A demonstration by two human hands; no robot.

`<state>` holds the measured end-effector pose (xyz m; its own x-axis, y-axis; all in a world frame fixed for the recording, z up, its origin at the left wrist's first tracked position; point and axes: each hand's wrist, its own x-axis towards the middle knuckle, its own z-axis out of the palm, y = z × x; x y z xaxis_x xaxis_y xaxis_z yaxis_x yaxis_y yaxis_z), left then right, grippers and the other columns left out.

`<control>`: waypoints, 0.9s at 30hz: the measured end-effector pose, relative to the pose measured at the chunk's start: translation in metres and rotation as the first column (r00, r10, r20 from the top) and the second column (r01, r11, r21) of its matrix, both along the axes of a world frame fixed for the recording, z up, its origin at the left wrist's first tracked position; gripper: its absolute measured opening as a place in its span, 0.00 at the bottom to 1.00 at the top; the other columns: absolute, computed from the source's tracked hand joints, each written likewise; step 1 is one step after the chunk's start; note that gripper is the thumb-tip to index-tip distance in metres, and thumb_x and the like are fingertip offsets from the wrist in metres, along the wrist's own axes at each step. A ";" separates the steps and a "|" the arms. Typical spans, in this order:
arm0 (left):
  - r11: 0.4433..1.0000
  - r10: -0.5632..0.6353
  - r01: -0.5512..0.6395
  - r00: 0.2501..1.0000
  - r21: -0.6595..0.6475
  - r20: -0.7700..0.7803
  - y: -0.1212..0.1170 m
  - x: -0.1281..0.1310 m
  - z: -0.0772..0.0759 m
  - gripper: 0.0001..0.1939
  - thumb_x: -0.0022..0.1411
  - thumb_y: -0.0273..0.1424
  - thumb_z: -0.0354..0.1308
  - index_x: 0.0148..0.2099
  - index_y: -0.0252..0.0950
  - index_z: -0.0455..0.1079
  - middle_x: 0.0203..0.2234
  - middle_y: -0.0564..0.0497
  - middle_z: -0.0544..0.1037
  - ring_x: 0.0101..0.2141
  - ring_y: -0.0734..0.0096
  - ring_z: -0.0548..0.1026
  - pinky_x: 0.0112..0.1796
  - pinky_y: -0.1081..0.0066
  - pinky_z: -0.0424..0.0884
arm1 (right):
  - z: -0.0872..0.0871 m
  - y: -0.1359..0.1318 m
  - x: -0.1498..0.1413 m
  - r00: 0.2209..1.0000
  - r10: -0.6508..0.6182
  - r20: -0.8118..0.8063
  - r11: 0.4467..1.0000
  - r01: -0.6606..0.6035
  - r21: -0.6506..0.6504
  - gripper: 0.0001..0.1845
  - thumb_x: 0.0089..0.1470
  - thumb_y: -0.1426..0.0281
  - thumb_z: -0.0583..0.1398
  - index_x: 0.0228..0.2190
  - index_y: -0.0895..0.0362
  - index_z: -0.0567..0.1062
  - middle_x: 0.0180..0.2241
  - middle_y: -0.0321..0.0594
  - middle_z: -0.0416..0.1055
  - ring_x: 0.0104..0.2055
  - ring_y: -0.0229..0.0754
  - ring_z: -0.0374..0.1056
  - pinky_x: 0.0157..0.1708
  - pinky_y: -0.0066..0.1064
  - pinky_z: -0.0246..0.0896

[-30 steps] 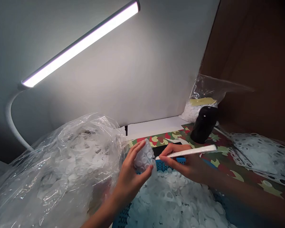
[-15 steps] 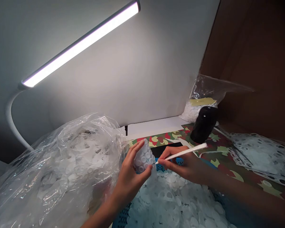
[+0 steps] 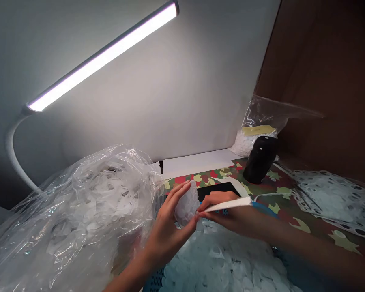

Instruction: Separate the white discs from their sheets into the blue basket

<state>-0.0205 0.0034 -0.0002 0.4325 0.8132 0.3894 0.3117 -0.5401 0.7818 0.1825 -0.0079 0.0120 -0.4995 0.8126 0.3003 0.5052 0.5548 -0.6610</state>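
My left hand is closed round a small translucent sheet of round pieces, holding it tilted by its edges between fingers and thumb. A slim white stick-like tool is pinched in my right hand. Its tip is hidden by my fingertips, which meet the sheet's right edge close to my left thumb. Beneath both hands lies a heap of translucent white discs, filling a blue perforated basket.
Left stands a large clear plastic bag of white pieces. A black bottle-like object and a smaller bag are at the back right. Punched sheets lie on the camouflage mat. A lamp shines above.
My right hand has moved left, bringing its fingers against the sheet, and the white tool has swung lower. The sheet has turned a little and shifted right with my left hand.
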 end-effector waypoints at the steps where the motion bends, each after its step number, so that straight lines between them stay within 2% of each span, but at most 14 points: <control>1: 1.000 -0.010 0.010 1.000 0.005 0.003 0.000 0.000 0.000 0.31 0.57 0.28 0.58 0.62 0.49 0.54 0.59 0.51 0.59 0.60 0.61 0.55 0.57 0.62 0.58 | 0.000 0.000 0.000 1.000 -0.001 0.001 1.000 0.001 -0.007 0.11 0.60 0.63 0.55 0.32 0.56 0.73 0.28 0.36 0.70 0.30 0.35 0.65 0.29 0.25 0.56; 3: 1.000 -0.015 0.015 1.000 -0.003 0.014 0.000 0.000 0.001 0.30 0.58 0.27 0.57 0.61 0.48 0.56 0.59 0.51 0.59 0.59 0.60 0.56 0.56 0.62 0.59 | 0.000 0.001 0.000 1.000 -0.006 -0.009 1.000 0.006 -0.015 0.11 0.60 0.63 0.55 0.32 0.56 0.73 0.29 0.37 0.70 0.30 0.36 0.65 0.30 0.26 0.57; 7: 0.995 0.073 -0.070 0.996 -0.077 0.041 0.002 -0.001 0.003 0.23 0.61 0.27 0.53 0.58 0.48 0.61 0.57 0.52 0.62 0.58 0.61 0.59 0.54 0.63 0.62 | 0.001 0.000 0.001 1.000 -0.003 -0.024 0.999 0.002 -0.046 0.12 0.60 0.62 0.54 0.33 0.57 0.72 0.29 0.37 0.71 0.30 0.36 0.65 0.29 0.26 0.58; 11: 0.993 0.094 -0.090 0.995 -0.078 0.046 0.004 -0.002 0.004 0.18 0.63 0.30 0.52 0.54 0.47 0.65 0.53 0.53 0.67 0.56 0.64 0.62 0.54 0.64 0.59 | 0.002 -0.001 0.000 1.000 0.013 0.001 0.999 -0.013 -0.046 0.11 0.60 0.63 0.54 0.34 0.56 0.73 0.30 0.37 0.71 0.31 0.37 0.66 0.30 0.27 0.59; 14: 0.993 0.107 -0.103 0.992 -0.064 0.065 0.005 -0.002 0.004 0.14 0.63 0.31 0.53 0.51 0.46 0.68 0.50 0.53 0.70 0.53 0.65 0.65 0.53 0.66 0.60 | 0.001 -0.002 0.000 0.999 0.028 0.026 1.000 -0.028 -0.007 0.11 0.60 0.64 0.54 0.33 0.56 0.73 0.30 0.37 0.72 0.31 0.36 0.67 0.31 0.27 0.59; 20: 0.985 0.106 -0.087 0.986 -0.149 0.131 0.004 -0.001 0.005 0.05 0.63 0.33 0.54 0.40 0.40 0.70 0.37 0.53 0.75 0.41 0.70 0.72 0.42 0.73 0.67 | 0.004 -0.004 0.000 0.994 0.104 0.026 0.992 -0.106 0.073 0.09 0.60 0.67 0.55 0.35 0.57 0.73 0.31 0.37 0.73 0.32 0.35 0.68 0.31 0.26 0.59; 27: 0.961 0.185 -0.134 0.961 -0.242 0.203 0.003 0.000 0.003 0.06 0.61 0.34 0.55 0.39 0.38 0.64 0.31 0.54 0.71 0.32 0.73 0.71 0.32 0.75 0.66 | 0.008 -0.010 0.002 0.978 0.116 -0.173 0.964 -0.069 0.255 0.03 0.56 0.72 0.59 0.33 0.58 0.73 0.25 0.35 0.70 0.28 0.34 0.64 0.29 0.26 0.58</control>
